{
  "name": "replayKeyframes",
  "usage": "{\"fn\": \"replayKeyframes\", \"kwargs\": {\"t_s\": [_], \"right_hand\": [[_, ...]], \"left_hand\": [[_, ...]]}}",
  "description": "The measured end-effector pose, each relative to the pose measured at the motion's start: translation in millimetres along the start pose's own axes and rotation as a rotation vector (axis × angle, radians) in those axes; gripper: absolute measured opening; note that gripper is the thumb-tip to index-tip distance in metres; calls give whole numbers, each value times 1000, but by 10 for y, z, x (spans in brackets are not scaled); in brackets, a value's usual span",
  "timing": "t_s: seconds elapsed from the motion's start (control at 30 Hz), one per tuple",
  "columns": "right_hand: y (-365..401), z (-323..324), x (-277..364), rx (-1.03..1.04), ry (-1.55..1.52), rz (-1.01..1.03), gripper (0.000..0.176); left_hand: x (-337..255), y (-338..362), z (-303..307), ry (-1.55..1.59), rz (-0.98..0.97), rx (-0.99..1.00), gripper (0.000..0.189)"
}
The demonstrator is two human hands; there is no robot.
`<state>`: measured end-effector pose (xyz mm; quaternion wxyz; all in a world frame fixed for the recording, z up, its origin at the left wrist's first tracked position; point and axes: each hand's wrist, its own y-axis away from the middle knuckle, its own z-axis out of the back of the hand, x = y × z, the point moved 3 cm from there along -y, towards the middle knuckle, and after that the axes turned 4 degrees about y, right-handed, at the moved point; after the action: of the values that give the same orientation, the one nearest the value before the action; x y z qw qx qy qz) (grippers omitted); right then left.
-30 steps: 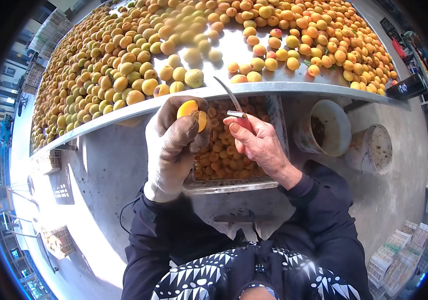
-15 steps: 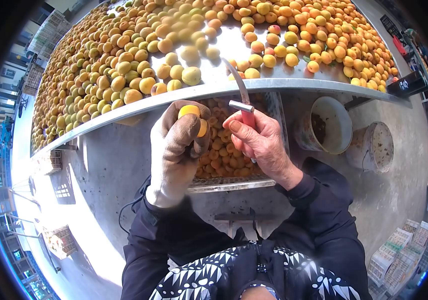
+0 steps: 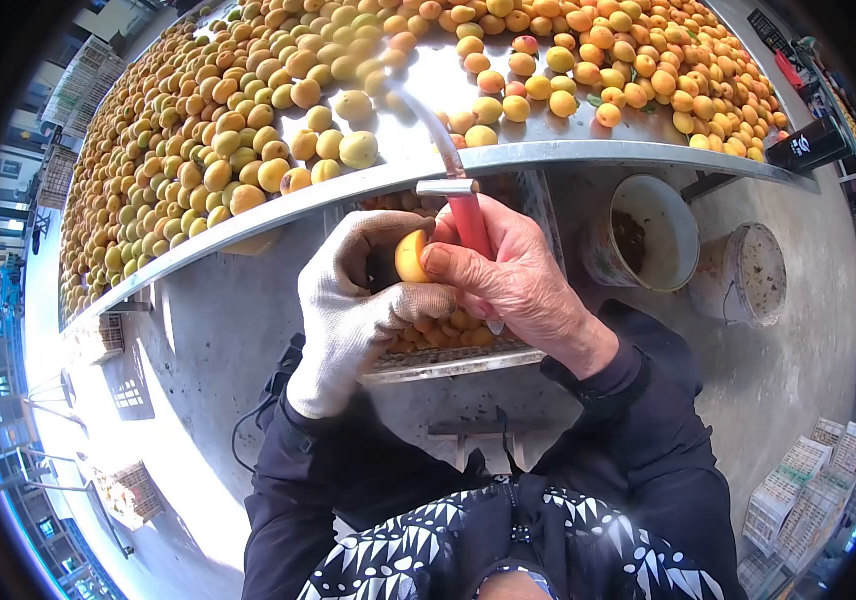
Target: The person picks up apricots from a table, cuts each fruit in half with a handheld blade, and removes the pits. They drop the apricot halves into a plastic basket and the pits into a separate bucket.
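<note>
Two hands meet just below the rim of the tabletop [image 3: 588, 152]: the gloved left hand [image 3: 358, 295] is curled around one apricot [image 3: 410, 257], and the bare right hand [image 3: 516, 285] is closed on the red handle of a knife [image 3: 448, 187], thumb pressed to the fruit. The apricot sits between them, touching both — the left carries it. The knife's long axis runs up and slightly left, curved blade pointing away from the person, clear of the apricot. A tray [image 3: 453, 362] of fruit lies underneath
</note>
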<state>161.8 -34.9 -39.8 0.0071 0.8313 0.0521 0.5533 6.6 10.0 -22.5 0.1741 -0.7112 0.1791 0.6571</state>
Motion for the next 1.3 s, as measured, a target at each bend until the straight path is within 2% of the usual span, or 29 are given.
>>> {"fn": "replayKeyframes", "kwargs": {"t_s": [0.1,0.27,0.37,0.43,0.5,0.67,0.73,0.77,0.8,0.83,0.87,0.93,0.97,1.07,1.13,1.17,1.23,1.3], "right_hand": [[-5,87,-34,80,-77,-51,33],[8,127,8,36,-31,-53,29],[10,149,19,-3,83,-39,24],[21,173,27,-37,133,-32,22],[15,226,32,-49,232,-50,18],[24,429,55,-167,209,-72,12],[53,691,186,-263,453,-37,10],[95,840,267,-340,636,-23,10],[149,963,368,-486,899,77,13],[196,1169,398,-580,1214,261,15],[268,1353,450,-615,1387,211,16],[451,1718,519,-605,1646,-45,22],[546,1883,495,-658,1715,-82,27],[628,2198,552,-723,1705,-132,29],[604,2213,631,-912,1686,-49,30],[599,2186,634,-910,1686,-46,30],[574,1917,732,-1012,1200,37,30],[512,1838,663,-927,884,279,21]], "left_hand": [[36,-13,-26,-37,-10,30,69],[64,-22,-110,-15,7,50,67],[93,-48,-119,-115,-75,82,57],[99,-83,-131,-312,-206,138,54],[134,-92,-146,-243,-159,109,53],[173,-164,-142,-356,-100,105,47],[289,-248,-10,-515,20,106,45],[362,-275,74,-669,3,105,45],[439,-297,136,-794,-1,103,46],[525,-314,199,-921,-4,103,47],[658,-350,278,-1027,43,122,47],[978,-364,411,-1194,119,145,47],[1101,-342,436,-1233,191,151,44],[1491,-286,567,-1266,257,228,43],[1563,-267,580,-1260,374,312,41],[1577,-258,597,-1261,374,309,41],[1461,-262,542,-1216,250,260,38],[1309,-268,428,-1208,144,209,38]]}}
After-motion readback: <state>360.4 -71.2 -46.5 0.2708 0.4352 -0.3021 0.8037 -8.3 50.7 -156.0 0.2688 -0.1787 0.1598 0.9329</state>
